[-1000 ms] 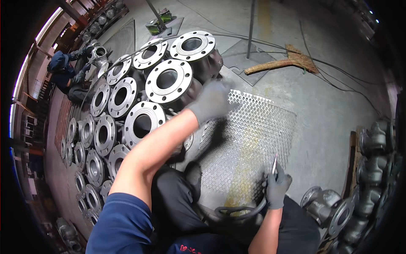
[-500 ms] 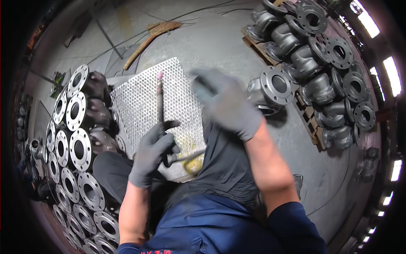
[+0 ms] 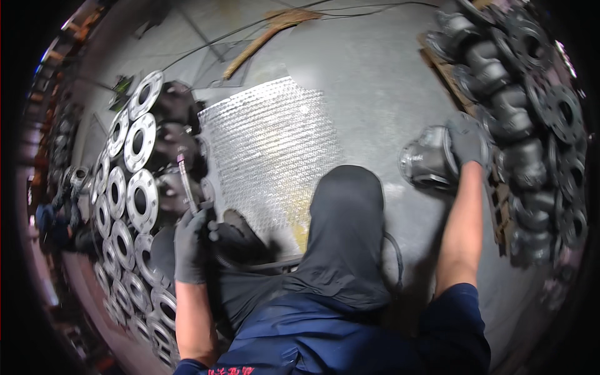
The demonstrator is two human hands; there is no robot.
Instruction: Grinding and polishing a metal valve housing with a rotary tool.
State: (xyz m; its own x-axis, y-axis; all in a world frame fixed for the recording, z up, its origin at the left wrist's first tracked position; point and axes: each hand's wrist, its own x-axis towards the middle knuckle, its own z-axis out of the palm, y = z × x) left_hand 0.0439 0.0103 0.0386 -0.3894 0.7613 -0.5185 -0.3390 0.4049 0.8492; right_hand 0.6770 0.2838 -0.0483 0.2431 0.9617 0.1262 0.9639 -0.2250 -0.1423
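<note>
My left hand [image 3: 190, 247], in a grey glove, is closed around a slim die grinder [image 3: 188, 187] with a small pink grinding tip. The tool points up and away, beside the left-hand stack of flanged castings. Far out to the right, my gloved right hand [image 3: 467, 145] grips the flange of a dark grey valve body [image 3: 431, 156] that sits on the floor. Its fingertips are partly lost against the metal. Between my hands lies a silvery dimpled mat [image 3: 269, 137] with yellow stains near my knee, bare of castings.
Several castings with bright machined flanges [image 3: 140, 142] are stacked at my left. On the right, dark valve bodies [image 3: 522, 159] are piled on a wooden pallet [image 3: 447, 72]. A straw broom [image 3: 269, 34] and a thin cable [image 3: 369, 11] lie on the far floor.
My right hand has swung right from over the mat to the valve body's flange. My left hand has drawn left with the grinder, away from the mat. The view has shifted.
</note>
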